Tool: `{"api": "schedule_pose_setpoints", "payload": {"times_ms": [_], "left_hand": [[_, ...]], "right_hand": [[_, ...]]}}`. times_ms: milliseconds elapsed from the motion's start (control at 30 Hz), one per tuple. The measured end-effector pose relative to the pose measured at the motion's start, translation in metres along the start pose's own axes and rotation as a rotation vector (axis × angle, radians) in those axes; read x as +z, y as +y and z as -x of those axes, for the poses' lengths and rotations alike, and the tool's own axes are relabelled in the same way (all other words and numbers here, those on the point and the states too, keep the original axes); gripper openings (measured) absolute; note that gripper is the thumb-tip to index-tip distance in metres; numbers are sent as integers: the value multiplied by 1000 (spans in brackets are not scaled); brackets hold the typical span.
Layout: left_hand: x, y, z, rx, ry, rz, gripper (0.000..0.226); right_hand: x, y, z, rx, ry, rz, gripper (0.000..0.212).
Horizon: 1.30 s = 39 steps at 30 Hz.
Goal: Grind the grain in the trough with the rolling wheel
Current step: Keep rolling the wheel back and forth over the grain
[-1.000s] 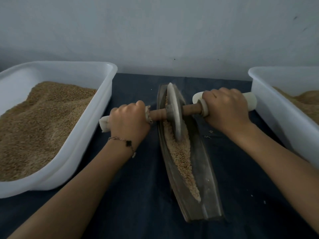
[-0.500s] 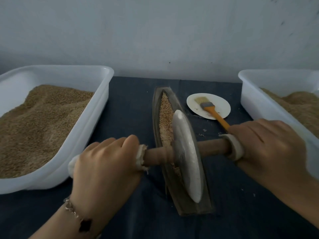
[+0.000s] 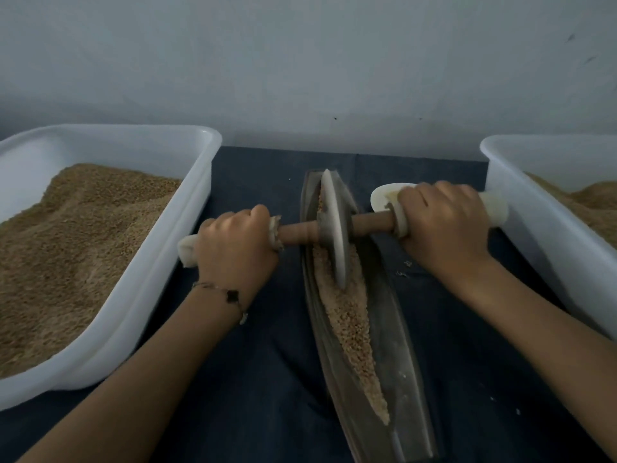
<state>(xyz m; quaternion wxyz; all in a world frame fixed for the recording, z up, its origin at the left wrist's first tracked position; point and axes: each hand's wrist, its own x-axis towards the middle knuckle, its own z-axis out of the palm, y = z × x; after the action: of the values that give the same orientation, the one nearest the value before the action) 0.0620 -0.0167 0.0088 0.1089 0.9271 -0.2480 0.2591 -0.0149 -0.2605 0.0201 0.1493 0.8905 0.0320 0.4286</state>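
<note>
Both hands (left hand [image 3: 233, 243], right hand [image 3: 442, 225]) grip the rolling wheel [image 3: 334, 228] axle over the grain-filled trough [image 3: 400, 379]; flanking white tubs [image 3: 140, 295] hold grain.

Both forearms reach forward from the near edge, bare, converging slightly. Left hand [image 3: 233, 248], knuckles up, fingers curled round the left handle [image 3: 187, 250]; a bracelet [image 3: 222, 293] at the wrist. Right hand [image 3: 442, 225], farther out, grips the right handle [image 3: 494, 207] likewise.
</note>
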Motion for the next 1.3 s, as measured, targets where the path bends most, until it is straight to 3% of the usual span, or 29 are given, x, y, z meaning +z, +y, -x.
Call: {"api": "schedule_pose_setpoints", "payload": {"times_ms": [133,333,467,700,967,1167,1300], "left_hand": [[15,-6,-12,-84,5,-25,25],[-7,2,4,28,22,-23,31],[-49,13,44,169,27,-21,22],[-85,15,86,187,89,-61,21],[-44,15,46,124,103,-100,30],[-11,9,-4,-5,-19,-143,24],[3,1,-10,-60,-18,-124,20]], "right_hand": [[14,-2,-22,-15,9,77,19],[-8,-6,12,31,-22,-19,15],[-46,-8,49,14,-56,-121,16],[-105,-5,68,-86,-31,-185,4],[-41,-5,57,41,-28,-119,20],[8,2,16,86,-28,-31,16],[15,0,-5,55,-19,33,18]]}}
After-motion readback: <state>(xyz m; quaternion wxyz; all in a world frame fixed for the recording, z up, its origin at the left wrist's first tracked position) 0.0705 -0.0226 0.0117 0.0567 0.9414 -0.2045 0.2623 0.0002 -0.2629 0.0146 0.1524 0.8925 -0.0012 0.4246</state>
